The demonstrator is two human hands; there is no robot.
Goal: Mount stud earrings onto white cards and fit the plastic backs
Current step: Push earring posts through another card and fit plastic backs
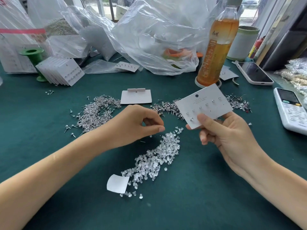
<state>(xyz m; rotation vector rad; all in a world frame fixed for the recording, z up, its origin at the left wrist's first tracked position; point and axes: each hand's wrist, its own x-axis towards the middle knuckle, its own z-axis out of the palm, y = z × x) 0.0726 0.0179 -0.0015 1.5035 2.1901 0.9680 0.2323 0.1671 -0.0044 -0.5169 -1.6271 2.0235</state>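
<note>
The right hand (222, 135) holds a white card (204, 106), studs fitted, above the worktop (199, 205). The left hand (139, 123) pinches its fingertips above the plastic backs (154, 160); whether its grip holds one cannot be told. Likely next: press a back onto a post.

White card (204, 106) right of centre frame, tilted, held up off the green cloth, row of small clear studs mounted across it plus one lower left. Loose stud earrings (98, 112) heaped left of centre, a second heap (167, 107) behind the card. Clear plastic backs (154, 159) strewn in a diagonal band, lower centre.
</note>
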